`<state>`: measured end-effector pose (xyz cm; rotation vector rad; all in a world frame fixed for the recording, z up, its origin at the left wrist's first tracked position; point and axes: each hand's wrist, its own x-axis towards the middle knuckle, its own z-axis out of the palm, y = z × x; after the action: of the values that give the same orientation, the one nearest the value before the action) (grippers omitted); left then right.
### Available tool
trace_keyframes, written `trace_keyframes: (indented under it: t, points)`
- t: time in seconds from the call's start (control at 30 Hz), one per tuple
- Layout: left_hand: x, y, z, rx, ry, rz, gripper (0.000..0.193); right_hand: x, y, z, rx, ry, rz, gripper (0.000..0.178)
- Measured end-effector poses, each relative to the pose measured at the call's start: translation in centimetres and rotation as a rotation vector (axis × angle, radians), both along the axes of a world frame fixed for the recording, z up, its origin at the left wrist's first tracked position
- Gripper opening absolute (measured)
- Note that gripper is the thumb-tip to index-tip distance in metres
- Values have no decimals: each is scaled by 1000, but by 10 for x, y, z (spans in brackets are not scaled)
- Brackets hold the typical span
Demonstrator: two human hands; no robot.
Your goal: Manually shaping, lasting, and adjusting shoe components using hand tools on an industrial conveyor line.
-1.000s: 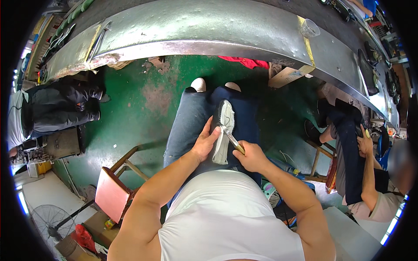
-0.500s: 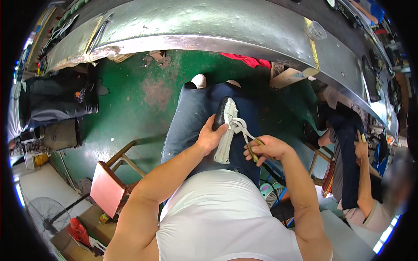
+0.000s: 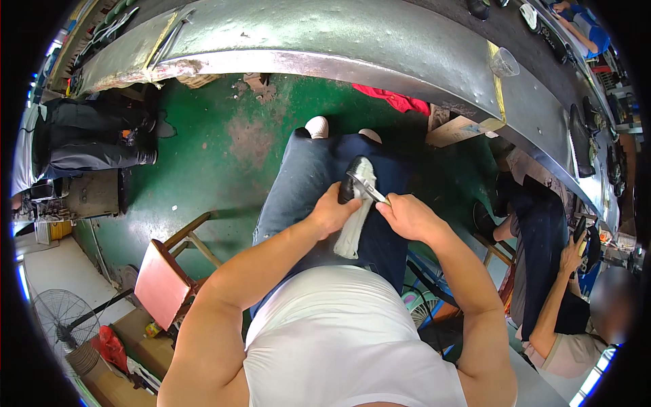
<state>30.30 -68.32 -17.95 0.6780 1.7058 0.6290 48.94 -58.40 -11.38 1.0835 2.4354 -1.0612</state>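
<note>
So the shoe (image 3: 350,234) is on or just over the lap (image 3: 288,197), between the thighs, dark toe toward the knee end, other end near the waist, pale side up. I'd guess it's light, firmish round the toe and floppy further back, not slippery or fragile. Best hold imo is the dark flank just behind the toe, pinched so it can't twist.

That's about where the left hand (image 3: 332,211) has it: closed on the left edge, thumb over the pale side. Right hand (image 3: 411,216) is wrapped round the tool's (image 3: 368,189) handle, metal end angled over the shoe near the toe; can't tell how hard it's pressing, if at all. Both elbows bent and out wide, forearms angling in. Worktop's (image 3: 285,41) near edge is out past the feet.
</note>
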Motion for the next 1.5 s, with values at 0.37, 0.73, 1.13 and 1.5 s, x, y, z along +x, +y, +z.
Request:
trace_keyframes:
  t: [0.37, 0.73, 1.13, 1.5]
  points:
    - [-29, 23, 2, -263, -345, -117, 65, 46, -44, 18, -313, 16, 61, 29]
    - [2, -9, 31, -55, -83, -206, 89, 65, -78, -4, -244, 24, -38, 41]
    - [17, -55, -23, 165, -221, -172, 105, 50, -73, 11, -441, 358, -371, 41]
    - [-21, -45, 61, 344, -647, 90, 83, 107, -89, -31, -414, 280, -607, 43]
